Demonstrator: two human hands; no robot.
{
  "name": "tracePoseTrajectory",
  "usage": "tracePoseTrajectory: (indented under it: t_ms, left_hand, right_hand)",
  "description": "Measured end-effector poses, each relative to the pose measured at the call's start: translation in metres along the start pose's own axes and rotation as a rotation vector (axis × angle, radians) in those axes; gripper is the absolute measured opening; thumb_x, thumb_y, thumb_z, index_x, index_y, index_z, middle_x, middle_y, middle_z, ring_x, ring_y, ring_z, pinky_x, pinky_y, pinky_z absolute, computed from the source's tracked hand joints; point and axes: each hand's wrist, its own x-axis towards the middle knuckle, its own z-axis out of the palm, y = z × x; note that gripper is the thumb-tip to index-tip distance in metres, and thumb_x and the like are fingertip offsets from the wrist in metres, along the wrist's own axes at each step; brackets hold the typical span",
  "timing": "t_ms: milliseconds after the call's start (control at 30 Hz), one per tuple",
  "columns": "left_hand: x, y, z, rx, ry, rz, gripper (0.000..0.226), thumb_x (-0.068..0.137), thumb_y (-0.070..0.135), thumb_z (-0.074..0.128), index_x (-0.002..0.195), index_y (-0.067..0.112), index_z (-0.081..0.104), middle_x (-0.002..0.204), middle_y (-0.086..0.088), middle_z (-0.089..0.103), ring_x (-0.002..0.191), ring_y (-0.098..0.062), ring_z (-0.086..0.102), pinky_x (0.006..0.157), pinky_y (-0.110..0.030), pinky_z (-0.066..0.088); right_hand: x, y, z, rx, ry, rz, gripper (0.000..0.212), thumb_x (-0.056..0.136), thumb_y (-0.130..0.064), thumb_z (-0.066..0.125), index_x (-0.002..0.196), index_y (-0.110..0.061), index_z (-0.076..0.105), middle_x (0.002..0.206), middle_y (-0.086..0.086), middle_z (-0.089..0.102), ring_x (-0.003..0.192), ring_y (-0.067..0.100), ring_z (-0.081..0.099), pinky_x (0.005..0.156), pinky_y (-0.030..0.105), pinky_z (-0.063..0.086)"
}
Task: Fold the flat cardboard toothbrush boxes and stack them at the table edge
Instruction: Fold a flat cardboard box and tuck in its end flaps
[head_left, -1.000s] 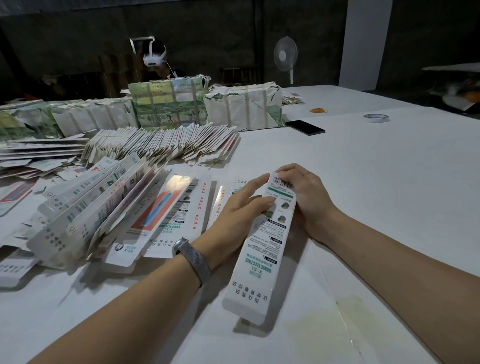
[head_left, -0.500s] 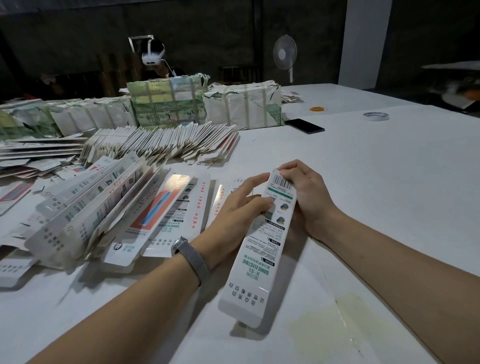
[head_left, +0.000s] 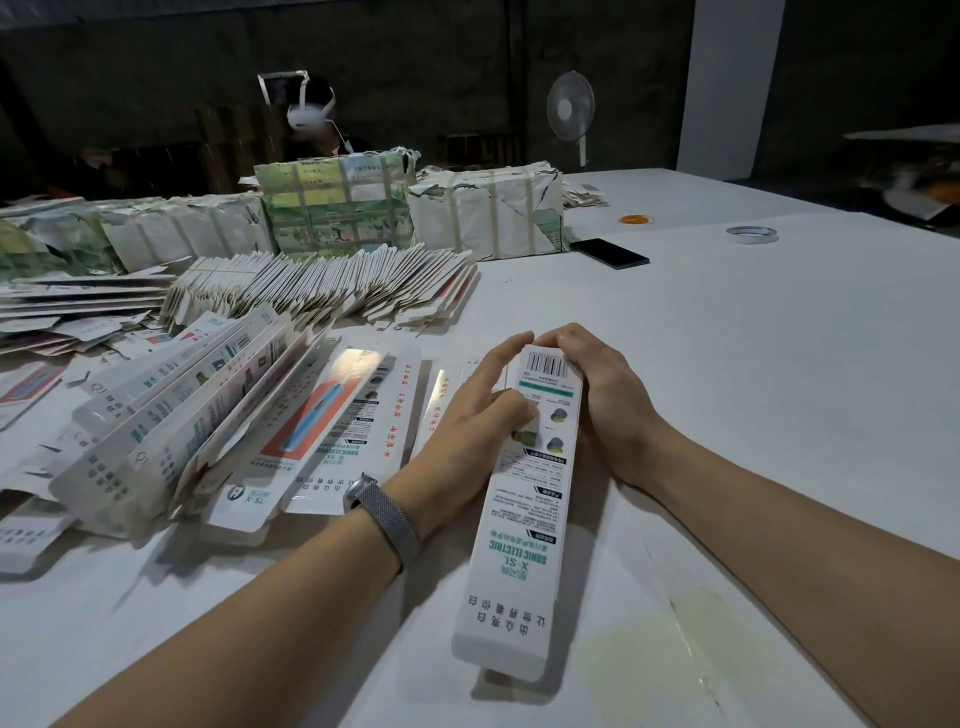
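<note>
Left hand (head_left: 467, 415) and right hand (head_left: 608, 400) are both gripping the far end of one toothbrush box (head_left: 530, 499), its near end resting on the table (head_left: 779, 364). Folding appears under way; next, closing the end flap. Flat boxes (head_left: 322, 291) are lying beyond.

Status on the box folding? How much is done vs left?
Done: a leaning row of folded boxes at left. In hand: both the left hand and right hand grip one toothbrush box, closing its far end. Left: flat blanks beside it, a fanned pile behind, wrapped bundles unopened.
</note>
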Motion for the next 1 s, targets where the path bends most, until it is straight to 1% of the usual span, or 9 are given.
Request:
tracePoseTrajectory:
  t_ms: [167, 233, 333, 400, 567, 700, 800, 900, 1000]
  left_hand:
    - [0.0, 0.0, -0.002, -0.06, 0.027, 0.004, 0.059, 0.078, 0.014, 0.05, 0.134, 0.032, 0.051, 0.1, -0.006, 0.076, 0.083, -0.016, 0.071, 0.066, -0.027, 0.057]
    - [0.002, -0.001, -0.002, -0.111, 0.041, 0.0, 0.057, 0.078, 0.012, 0.05, 0.132, 0.03, 0.05, 0.094, -0.007, 0.076, 0.076, -0.016, 0.071, 0.062, -0.028, 0.056]
    - [0.004, -0.004, -0.002, -0.183, 0.076, 0.007, 0.055, 0.078, 0.01, 0.05, 0.13, 0.027, 0.048, 0.086, -0.01, 0.074, 0.067, -0.018, 0.069, 0.056, -0.029, 0.055]
    - [0.005, -0.006, -0.002, -0.201, 0.09, 0.016, 0.054, 0.078, 0.009, 0.051, 0.129, 0.028, 0.047, 0.089, -0.011, 0.075, 0.068, -0.02, 0.069, 0.058, -0.031, 0.056]
    - [0.008, -0.008, -0.003, -0.237, 0.098, 0.002, 0.052, 0.078, 0.009, 0.055, 0.125, 0.031, 0.048, 0.098, -0.014, 0.074, 0.073, -0.025, 0.069, 0.062, -0.036, 0.059]
    - [0.009, -0.011, -0.004, -0.209, 0.096, -0.002, 0.05, 0.079, 0.011, 0.056, 0.123, 0.035, 0.049, 0.098, -0.012, 0.075, 0.073, -0.026, 0.07, 0.066, -0.039, 0.057]
    - [0.01, -0.014, -0.005, -0.207, 0.087, 0.014, 0.051, 0.08, 0.011, 0.056, 0.124, 0.035, 0.049, 0.095, -0.01, 0.076, 0.073, -0.025, 0.072, 0.06, -0.036, 0.059]
    - [0.011, -0.017, -0.007, -0.197, 0.085, 0.017, 0.055, 0.081, 0.011, 0.055, 0.129, 0.035, 0.048, 0.092, -0.007, 0.077, 0.074, -0.022, 0.073, 0.061, -0.034, 0.059]
    - [0.011, -0.019, -0.008, -0.19, 0.072, 0.004, 0.054, 0.084, 0.015, 0.057, 0.133, 0.036, 0.046, 0.096, -0.009, 0.077, 0.078, -0.022, 0.073, 0.064, -0.033, 0.059]
  right_hand:
    - [0.0, 0.001, 0.001, 0.024, -0.001, 0.057, 0.018, 0.083, -0.042, 0.044, 0.082, -0.042, 0.061, 0.078, -0.001, 0.068, 0.07, 0.017, 0.064, 0.059, 0.03, 0.049]
    - [0.001, 0.002, 0.0, 0.032, -0.021, 0.067, 0.016, 0.082, -0.04, 0.045, 0.084, -0.046, 0.059, 0.078, 0.0, 0.07, 0.069, 0.017, 0.064, 0.058, 0.029, 0.048]
    - [0.001, 0.003, -0.001, 0.049, -0.061, 0.058, 0.016, 0.081, -0.033, 0.052, 0.092, -0.044, 0.056, 0.08, 0.004, 0.071, 0.064, 0.014, 0.064, 0.052, 0.025, 0.049]
    - [0.002, 0.004, -0.001, 0.073, -0.054, 0.046, 0.016, 0.082, -0.032, 0.056, 0.095, -0.041, 0.055, 0.084, 0.007, 0.07, 0.063, 0.015, 0.064, 0.05, 0.025, 0.049]
    - [0.003, 0.005, -0.001, 0.11, -0.062, 0.048, 0.011, 0.086, -0.035, 0.059, 0.092, -0.043, 0.056, 0.108, 0.024, 0.068, 0.071, 0.028, 0.066, 0.068, 0.044, 0.053]
    - [0.004, 0.005, -0.002, 0.117, -0.06, 0.063, 0.009, 0.086, -0.034, 0.059, 0.092, -0.041, 0.056, 0.098, 0.02, 0.07, 0.065, 0.024, 0.065, 0.06, 0.037, 0.054]
    - [0.004, 0.006, -0.004, 0.113, -0.046, 0.054, 0.011, 0.094, -0.026, 0.057, 0.093, -0.037, 0.056, 0.089, 0.013, 0.071, 0.062, 0.02, 0.065, 0.053, 0.031, 0.053]
    - [0.003, 0.005, -0.005, 0.069, -0.037, 0.043, 0.016, 0.1, -0.022, 0.054, 0.092, -0.036, 0.055, 0.082, 0.009, 0.073, 0.059, 0.018, 0.066, 0.045, 0.026, 0.05]
    - [0.003, 0.004, -0.006, 0.011, -0.021, 0.035, 0.019, 0.101, -0.021, 0.055, 0.09, -0.037, 0.056, 0.08, 0.006, 0.074, 0.061, 0.017, 0.067, 0.048, 0.028, 0.051]
